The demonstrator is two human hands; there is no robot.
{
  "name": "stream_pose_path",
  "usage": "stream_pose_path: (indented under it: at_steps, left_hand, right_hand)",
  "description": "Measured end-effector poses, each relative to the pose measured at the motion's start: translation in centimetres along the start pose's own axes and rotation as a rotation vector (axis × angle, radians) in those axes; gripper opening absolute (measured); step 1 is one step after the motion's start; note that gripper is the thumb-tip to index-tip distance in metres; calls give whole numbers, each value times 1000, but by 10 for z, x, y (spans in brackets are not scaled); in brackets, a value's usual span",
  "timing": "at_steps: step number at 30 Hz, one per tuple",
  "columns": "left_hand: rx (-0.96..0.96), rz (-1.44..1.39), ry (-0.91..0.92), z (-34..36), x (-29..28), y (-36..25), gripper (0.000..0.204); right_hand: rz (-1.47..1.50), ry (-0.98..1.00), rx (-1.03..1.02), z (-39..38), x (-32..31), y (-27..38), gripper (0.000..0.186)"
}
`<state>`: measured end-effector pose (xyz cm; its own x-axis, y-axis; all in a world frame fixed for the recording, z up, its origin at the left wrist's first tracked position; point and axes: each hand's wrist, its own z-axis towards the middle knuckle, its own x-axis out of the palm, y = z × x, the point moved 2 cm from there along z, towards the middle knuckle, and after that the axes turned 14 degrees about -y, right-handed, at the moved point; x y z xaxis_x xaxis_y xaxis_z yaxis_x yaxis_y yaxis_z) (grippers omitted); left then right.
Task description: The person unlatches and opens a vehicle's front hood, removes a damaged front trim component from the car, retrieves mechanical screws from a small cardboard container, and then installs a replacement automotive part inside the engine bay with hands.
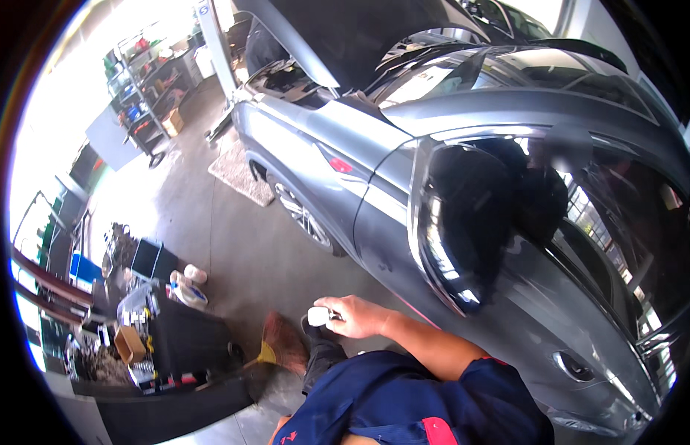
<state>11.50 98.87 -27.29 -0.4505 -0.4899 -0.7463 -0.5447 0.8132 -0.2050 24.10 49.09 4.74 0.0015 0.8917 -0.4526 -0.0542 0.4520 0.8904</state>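
My right hand (353, 317) is closed around a small white object (319, 316) with a dark, shiny part, low in front of my body, left of the grey car's front door (389, 245). My forearm runs in from the lower right. Of my left arm only a sliver of skin shows at the bottom edge; its hand is hidden. Below the held object, a broom (283, 345) with brown bristles is on the floor beside my dark shoe. The car's black wing mirror (467, 230) juts out above my right arm.
At the lower left stands a cluttered cart (188, 341) with tools and a cardboard box, near white jugs (188, 293). The car's bonnet (360, 37) is raised. A mat (237, 170) lies by the front wheel (304, 215). A lift post (215, 44) and shelving (141, 96) stand behind.
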Motion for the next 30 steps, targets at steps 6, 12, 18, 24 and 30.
stream_pose_path:
  at_steps: [6,12,18,24,30]
  left_hand:
    - [574,354,10,243,-65,-151,31]
    - [666,-432,34,360,-242,-411,27]
    - [608,-668,8,379,-314,-530,30]
    - [612,-372,-38,434,-229,-388,28]
    - [344,146,-65,356,-238,-242,28]
  right_hand:
    - [-10,-280,-139,101,-72,101,47]
    - [-176,-1308,-252,203,-192,166,39]
    - [-37,-1439,219,309,-409,90,25]
    - [-928,-1293,583,375,-534,-4,26]
    - [-796,-1397,695,419,-641,-117,36]
